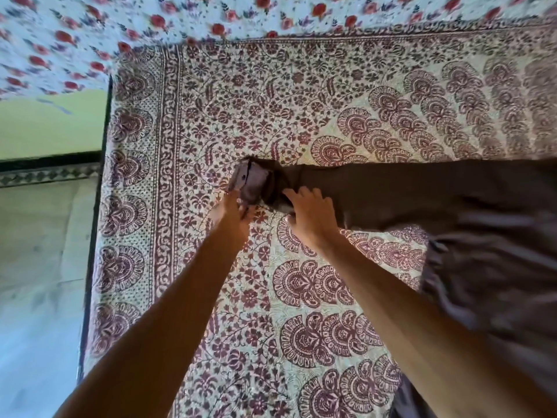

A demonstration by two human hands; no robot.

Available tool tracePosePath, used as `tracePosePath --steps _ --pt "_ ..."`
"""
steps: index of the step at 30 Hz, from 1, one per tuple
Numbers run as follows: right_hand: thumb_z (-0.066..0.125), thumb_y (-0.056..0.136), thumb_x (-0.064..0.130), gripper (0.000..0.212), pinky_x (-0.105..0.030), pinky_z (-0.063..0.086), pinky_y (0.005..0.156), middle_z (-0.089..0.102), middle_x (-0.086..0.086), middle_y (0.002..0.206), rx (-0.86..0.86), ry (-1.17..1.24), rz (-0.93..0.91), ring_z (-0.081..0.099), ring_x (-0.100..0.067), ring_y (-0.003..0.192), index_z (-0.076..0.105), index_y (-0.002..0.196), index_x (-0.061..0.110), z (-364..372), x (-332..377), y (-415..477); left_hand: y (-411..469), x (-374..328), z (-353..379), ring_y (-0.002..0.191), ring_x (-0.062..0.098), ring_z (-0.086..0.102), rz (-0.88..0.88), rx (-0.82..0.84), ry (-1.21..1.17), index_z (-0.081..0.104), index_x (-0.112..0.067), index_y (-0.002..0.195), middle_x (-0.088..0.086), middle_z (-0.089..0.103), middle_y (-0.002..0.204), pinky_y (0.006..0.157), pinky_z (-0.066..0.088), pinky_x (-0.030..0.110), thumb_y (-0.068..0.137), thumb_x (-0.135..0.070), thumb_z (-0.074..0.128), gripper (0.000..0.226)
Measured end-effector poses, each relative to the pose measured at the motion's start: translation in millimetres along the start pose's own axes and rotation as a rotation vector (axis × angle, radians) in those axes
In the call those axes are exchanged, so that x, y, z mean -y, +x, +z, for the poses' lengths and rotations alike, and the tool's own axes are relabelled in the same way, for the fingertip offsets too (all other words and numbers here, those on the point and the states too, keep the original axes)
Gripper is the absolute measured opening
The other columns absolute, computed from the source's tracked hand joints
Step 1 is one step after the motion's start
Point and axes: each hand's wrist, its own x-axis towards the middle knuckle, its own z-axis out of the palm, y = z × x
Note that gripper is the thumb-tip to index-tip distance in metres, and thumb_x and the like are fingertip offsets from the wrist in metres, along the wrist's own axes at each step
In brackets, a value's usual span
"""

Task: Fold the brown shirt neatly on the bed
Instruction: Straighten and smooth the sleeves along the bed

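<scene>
Two bare forearms (168, 312) are seen coming in from the bottom of the view and reaching over the bed (98, 206), which is covered by a maroon-printed bedspread (211, 116). The brown shirt (470, 267) is laid toward the bed's right side. Its body is blurred and cut off at the right of the view, so how it lies cannot be made out. One sleeve (391, 188) is stretched flat toward the bed's left edge. The cuff (251, 185) (paler than the rest) is pinched at its near edge by the left hand (233, 211), whose fingertips are partly hidden. The right hand (312, 214) is laid just beside it on the sleeve, fingers spread, nothing gripped. Beyond the bed's far edge a red-flowered cloth (150, 22) is smeared by blur. Past the left edge a pale floor (39, 267) is seen.
</scene>
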Motion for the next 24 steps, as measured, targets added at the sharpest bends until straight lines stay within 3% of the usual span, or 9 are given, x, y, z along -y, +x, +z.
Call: tracePosePath --steps 3,4,5,7,10,13,16,20,24 --pt "0.062 0.089 0.019 0.054 -0.043 0.046 0.082 0.056 -0.006 0.117 -0.032 -0.005 -0.031 0.053 -0.027 0.105 0.044 0.139 0.028 5.0 2.5 6.6 23.1 8.4 -4.7 0.119 0.028 0.050 -0.028 0.031 0.220 0.041 -0.055 0.084 0.005 0.057 0.126 0.087 0.039 0.002 0.093 -0.043 0.052 0.019" --pt "0.063 0.088 0.015 0.056 -0.041 0.047 0.081 0.055 -0.006 0.116 -0.044 -0.004 -0.050 0.053 -0.026 0.103 0.044 0.139 0.029 7.0 4.1 6.7 32.8 5.7 -11.1 0.120 0.031 0.053 -0.041 0.015 0.245 0.052 -0.056 0.083 0.009 0.059 0.125 0.098 0.044 0.014 0.083 -0.054 0.061 0.009" --pt "0.063 0.086 0.010 0.058 -0.039 0.048 0.079 0.055 -0.007 0.115 -0.057 0.001 -0.074 0.053 -0.024 0.100 0.045 0.139 0.029 9.6 6.0 6.4 50.6 5.6 -15.0 0.117 0.033 0.057 -0.046 0.009 0.204 0.060 -0.050 0.088 0.014 0.060 0.126 0.099 0.049 0.028 0.071 -0.054 0.073 0.022" --pt "0.064 0.084 0.004 0.058 -0.039 0.050 0.077 0.057 -0.009 0.113 -0.095 0.034 -0.113 0.055 -0.024 0.095 0.051 0.134 0.028 15.1 8.7 4.4 74.9 10.6 -17.5 0.101 0.026 0.066 -0.096 -0.026 0.015 0.061 -0.028 0.105 0.016 0.064 0.121 0.080 0.057 0.031 0.052 -0.025 0.086 0.058" --pt "0.068 0.080 -0.001 0.052 -0.039 0.052 0.077 0.062 -0.008 0.107 -0.159 0.100 -0.104 0.059 -0.023 0.092 0.059 0.125 0.024 19.9 10.0 0.5 44.3 -18.6 -10.1 0.083 0.014 0.068 -0.050 -0.169 -0.068 0.058 -0.014 0.111 0.008 0.069 0.107 0.061 0.055 0.020 0.063 0.002 0.077 0.054" --pt "0.070 0.076 -0.003 0.051 -0.036 0.051 0.076 0.063 -0.003 0.100 -0.220 0.114 -0.057 0.058 -0.021 0.088 0.060 0.122 0.017 22.6 11.2 -1.2 33.1 -39.1 -35.3 0.086 0.002 0.063 0.360 -0.440 0.235 0.061 -0.020 0.109 -0.004 0.067 0.104 0.059 0.052 0.009 0.074 0.010 0.065 0.046" --pt "0.067 0.076 -0.004 0.045 -0.035 0.049 0.076 0.063 -0.002 0.102 -0.238 0.092 -0.095 0.057 -0.020 0.090 0.064 0.117 0.016 24.7 15.6 -1.0 36.3 -43.5 -66.1 0.098 0.012 0.065 0.621 -0.514 0.523 0.067 -0.016 0.108 0.004 0.069 0.114 0.078 0.058 0.027 0.075 0.012 0.060 0.044" --pt "0.068 0.076 -0.003 0.042 -0.038 0.048 0.078 0.061 -0.007 0.114 -0.190 -0.011 -0.185 0.056 -0.023 0.095 0.066 0.114 0.014 30.8 17.3 -6.4 46.3 -33.7 -72.1 0.108 0.021 0.063 0.505 -0.485 0.648 0.068 -0.014 0.110 0.009 0.067 0.118 0.083 0.055 0.032 0.079 0.011 0.059 0.041" --pt "0.070 0.077 0.011 0.049 -0.039 0.048 0.083 0.057 -0.008 0.117 -0.178 -0.051 -0.133 0.054 -0.023 0.099 0.059 0.124 0.017 25.4 -1.4 -20.5 46.9 -27.5 -62.7 0.107 0.018 0.056 0.355 -0.565 0.509 0.067 -0.011 0.110 0.012 0.061 0.125 0.093 0.049 0.033 0.080 0.013 0.054 0.041"
